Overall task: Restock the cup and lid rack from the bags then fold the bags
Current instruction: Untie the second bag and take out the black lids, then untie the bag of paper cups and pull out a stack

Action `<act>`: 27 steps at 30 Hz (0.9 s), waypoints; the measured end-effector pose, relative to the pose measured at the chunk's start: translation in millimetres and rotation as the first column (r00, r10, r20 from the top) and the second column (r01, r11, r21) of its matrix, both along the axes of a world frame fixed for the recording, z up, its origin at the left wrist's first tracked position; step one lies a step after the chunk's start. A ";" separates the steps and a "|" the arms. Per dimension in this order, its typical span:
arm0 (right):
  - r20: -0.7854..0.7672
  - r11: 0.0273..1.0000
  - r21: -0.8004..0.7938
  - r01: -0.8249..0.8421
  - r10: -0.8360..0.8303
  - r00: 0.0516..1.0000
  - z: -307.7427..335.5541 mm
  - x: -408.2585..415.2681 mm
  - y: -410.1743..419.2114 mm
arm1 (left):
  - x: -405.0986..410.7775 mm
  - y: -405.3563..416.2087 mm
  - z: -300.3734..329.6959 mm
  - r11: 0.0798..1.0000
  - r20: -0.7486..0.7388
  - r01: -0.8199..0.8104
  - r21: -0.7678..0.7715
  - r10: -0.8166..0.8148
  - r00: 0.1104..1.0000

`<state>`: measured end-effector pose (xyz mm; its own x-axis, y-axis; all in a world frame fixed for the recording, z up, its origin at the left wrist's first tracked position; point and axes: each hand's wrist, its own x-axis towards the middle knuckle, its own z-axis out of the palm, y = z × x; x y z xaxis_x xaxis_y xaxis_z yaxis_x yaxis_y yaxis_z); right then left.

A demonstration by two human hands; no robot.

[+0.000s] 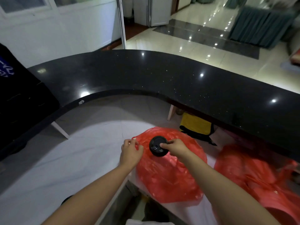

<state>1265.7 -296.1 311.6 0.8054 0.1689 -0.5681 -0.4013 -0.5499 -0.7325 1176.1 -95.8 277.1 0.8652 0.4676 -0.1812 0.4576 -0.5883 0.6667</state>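
Right hand (pixel 174 147) pinches black lid (pixel 158 146) lifted over red bag (pixel 168 172); left hand (pixel 130 151) grips bag edge. Unpacking step judged underway; rack unseen, lid to be carried there next.

I see a lid (pixel 158 146) over the near bag (pixel 168 174). Another bag (pixel 259 176) lies to its right. The desk (pixel 162 75) curves behind both.

curved glossy black counter (pixel 162 75) catching ceiling-light spots, shiny cream floor tiles (pixel 203 51) with a dark strip behind it, white panelled wall (pixel 68 31) left, teal skirted table (pixel 259 25) far right
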 end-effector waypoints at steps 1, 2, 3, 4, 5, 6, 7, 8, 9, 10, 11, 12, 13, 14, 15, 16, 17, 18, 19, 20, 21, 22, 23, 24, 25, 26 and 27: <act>0.029 0.999 0.033 0.014 -0.015 0.999 11.0 2.7 2.6 | 1.1 3.1 5.3 1.000 0.055 -0.002 0.021 0.000 0.998; 0.054 0.998 0.065 0.022 -0.026 0.998 21.8 5.0 6.9 | 2.4 6.8 10.9 0.999 0.103 0.005 0.039 -0.009 0.995; 0.074 0.995 0.094 0.026 -0.033 0.997 32.4 6.3 13.0 | 3.6 11.2 17.5 0.998 0.137 0.016 0.056 -0.024 0.990; 0.088 0.992 0.121 0.025 -0.035 0.996 41.5 7.2 20.6 | 3.7 16.3 24.5 0.996 0.156 0.030 0.079 -0.042 0.987; 0.097 0.989 0.147 0.018 -0.032 0.995 48.9 7.2 29.4 | 2.6 22.4 31.2 0.993 0.163 0.043 0.109 -0.060 0.985; 0.106 0.986 0.166 0.004 -0.022 0.994 54.6 6.8 39.5 | -0.3 29.4 37.2 0.988 0.157 0.051 0.144 -0.074 0.985; 0.112 0.984 0.178 -0.016 -0.004 0.994 58.6 5.2 51.2 | -5.4 37.7 42.3 0.982 0.144 0.053 0.179 -0.079 0.986; 0.115 0.982 0.186 -0.039 0.017 0.993 60.3 2.8 64.0 | -12.6 47.5 46.2 0.976 0.125 0.049 0.214 -0.077 0.989; 0.115 0.980 0.190 -0.061 0.040 0.993 60.1 -0.4 77.8 | -21.8 58.5 48.9 0.968 0.104 0.042 0.247 -0.070 0.992; 0.113 0.978 0.189 -0.086 0.066 0.991 57.8 -4.5 92.1 | -32.8 70.5 50.5 0.960 0.082 0.037 0.276 -0.062 0.995; 0.108 0.977 0.180 -0.116 0.098 0.989 54.1 -10.1 107.3 | -46.1 83.3 51.2 0.954 0.056 0.031 0.299 -0.050 0.997; 0.096 0.973 0.174 -0.149 0.134 0.986 48.8 -16.6 122.5 | -60.6 96.5 51.1 0.948 0.027 0.025 0.318 -0.036 0.999; 0.077 0.969 0.169 -0.182 0.172 0.982 42.2 -24.3 137.6 | -76.1 109.8 49.9 0.943 -0.003 0.014 0.333 -0.014 1.000; 0.054 0.963 0.161 -0.218 0.212 0.976 34.7 -32.8 152.3 | -92.2 122.8 47.8 0.939 -0.034 -0.001 0.345 0.013 0.999; 0.026 0.956 0.147 -0.255 0.254 0.967 27.0 -42.4 166.0 | -108.9 135.0 45.1 0.937 -0.066 -0.018 0.349 0.044 0.997; -0.003 0.948 0.131 -0.292 0.295 0.956 18.4 -52.9 179.1 | -126.1 146.1 41.9 0.937 -0.099 -0.039 0.346 0.078 0.992; -0.032 0.938 0.118 -0.325 0.330 0.943 9.5 -64.0 190.8 | -143.7 155.9 38.5 0.938 -0.131 -0.060 0.340 0.111 0.985; -0.054 0.928 0.102 -0.358 0.364 0.930 0.5 -75.4 201.0 | -161.0 164.4 34.7 0.938 -0.168 -0.077 0.338 0.140 0.976; -0.068 0.915 0.073 -0.396 0.401 0.914 -8.5 -86.5 210.0 | -177.7 171.4 30.6 0.936 -0.210 -0.085 0.342 0.164 0.964; -0.075 0.898 0.039 -0.439 0.441 0.895 -17.4 -97.2 217.1 | -193.1 177.2 26.9 0.934 -0.249 -0.090 0.346 0.183 0.951; -0.084 0.877 0.003 -0.480 0.479 0.874 -25.4 -107.4 222.8 | -207.0 181.5 23.1 0.933 -0.280 -0.097 0.346 0.201 0.939; -0.098 0.857 -0.027 -0.514 0.509 0.855 -32.8 -116.2 227.0 | -219.0 184.4 19.4 0.934 -0.305 -0.105 0.340 0.215 0.928; -0.116 0.841 -0.050 -0.539 0.531 0.839 -39.5 -124.1 230.1 | -229.1 186.0 15.6 0.936 -0.324 -0.110 0.334 0.224 0.919; -0.131 0.827 -0.074 -0.558 0.547 0.827 -45.8 -130.2 232.3 | -237.4 186.8 11.5 0.938 -0.334 -0.112 0.328 0.226 0.915; -0.140 0.808 -0.101 -0.580 0.565 0.813 -50.9 -135.2 234.1 | -244.4 186.9 7.1 0.939 -0.329 -0.114 0.323 0.224 0.917; -0.143 0.788 -0.133 -0.601 0.584 0.799 -55.0 -139.1 235.1 | -250.1 186.3 3.2 0.940 -0.312 -0.112 0.323 0.218 0.925; -0.142 0.768 -0.169 -0.618 0.601 0.786 -56.8 -142.0 235.3 | -254.5 185.1 0.0 0.938 -0.290 -0.104 0.332 0.206 0.935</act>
